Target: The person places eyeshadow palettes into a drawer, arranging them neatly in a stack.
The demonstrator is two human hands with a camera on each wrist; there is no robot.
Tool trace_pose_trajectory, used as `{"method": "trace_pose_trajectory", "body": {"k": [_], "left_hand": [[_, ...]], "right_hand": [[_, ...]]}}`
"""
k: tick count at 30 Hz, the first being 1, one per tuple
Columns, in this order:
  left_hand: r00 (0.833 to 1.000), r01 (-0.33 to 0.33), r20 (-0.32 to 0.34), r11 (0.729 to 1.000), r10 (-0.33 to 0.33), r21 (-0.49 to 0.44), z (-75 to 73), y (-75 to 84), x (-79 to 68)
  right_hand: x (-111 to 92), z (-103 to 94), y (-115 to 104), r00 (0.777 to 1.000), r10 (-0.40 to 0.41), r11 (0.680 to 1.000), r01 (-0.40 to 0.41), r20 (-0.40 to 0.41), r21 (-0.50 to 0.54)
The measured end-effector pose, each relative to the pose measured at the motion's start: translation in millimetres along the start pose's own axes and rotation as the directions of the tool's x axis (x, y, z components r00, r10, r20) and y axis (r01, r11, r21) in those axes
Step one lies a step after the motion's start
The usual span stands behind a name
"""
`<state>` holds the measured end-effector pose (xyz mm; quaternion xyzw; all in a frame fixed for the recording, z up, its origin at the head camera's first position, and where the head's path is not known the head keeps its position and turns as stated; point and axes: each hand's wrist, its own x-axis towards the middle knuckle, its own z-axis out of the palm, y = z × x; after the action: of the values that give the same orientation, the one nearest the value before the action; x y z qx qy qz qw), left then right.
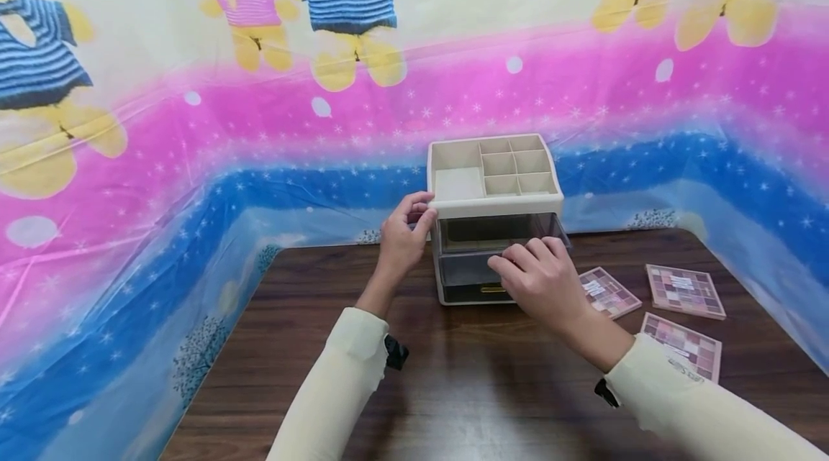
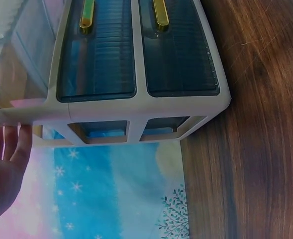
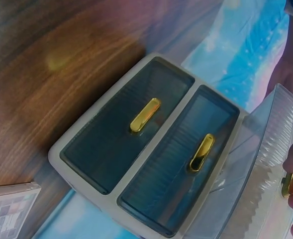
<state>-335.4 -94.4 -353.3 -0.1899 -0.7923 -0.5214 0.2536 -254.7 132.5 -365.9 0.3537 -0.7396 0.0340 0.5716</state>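
Note:
A cream drawer organizer (image 1: 495, 207) stands upright towards the back of the table, with a divided tray on top. Its clear top drawer (image 3: 268, 159) is pulled partly out, while the two dark lower drawers sit closed. My right hand (image 1: 547, 281) pinches the gold handle (image 3: 288, 185) of that top drawer between thumb and fingers. At the organizer's upper left corner, my left hand (image 1: 404, 238) grips the side; its fingers (image 2: 21, 147) lie against the side frame in the left wrist view. The top drawer's contents cannot be made out.
Three makeup palettes lie right of the organizer: one palette (image 1: 609, 292) close beside it, another palette (image 1: 686, 290) farther right, and a third palette (image 1: 683, 346) nearer, partly behind the right sleeve. A patterned cloth (image 1: 311, 195) hangs around the brown wooden table (image 1: 311, 288).

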Motion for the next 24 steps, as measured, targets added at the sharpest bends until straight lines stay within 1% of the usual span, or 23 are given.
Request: {"method": "trace_pose_trajectory", "body": {"k": [5, 10, 12, 19, 24], "left_hand": [[1.000, 0.004, 0.008, 1.000, -0.004, 0.001, -0.8, -0.1, -0.5], [1.000, 0.007, 0.012, 1.000, -0.007, -0.013, -0.7, -1.0, 0.0], [1.000, 0.011, 0.012, 1.000, -0.011, -0.016, -0.5, -1.3, 0.4], [1.000, 0.011, 0.006, 1.000, -0.011, -0.024, 0.3, -3.0, 2.0], [1.000, -0.001, 0.006, 1.000, 0.001, -0.028, 0.9, -3.7, 2.2]], "right_hand": [[-3, -9.2, -5, 0.999, -0.023, 1.000, 0.023, -0.036, 0.008], [0, -17.6, -10, 0.992, -0.063, 0.998, 0.062, -0.108, -0.012], [2, -20.9, -12, 0.990, -0.072, 0.997, 0.070, -0.125, -0.018], [6, -28.2, -22, 0.983, -0.114, 0.993, 0.111, -0.143, -0.029], [1, -27.0, -24, 0.987, -0.102, 0.995, 0.100, -0.122, -0.026]]}}
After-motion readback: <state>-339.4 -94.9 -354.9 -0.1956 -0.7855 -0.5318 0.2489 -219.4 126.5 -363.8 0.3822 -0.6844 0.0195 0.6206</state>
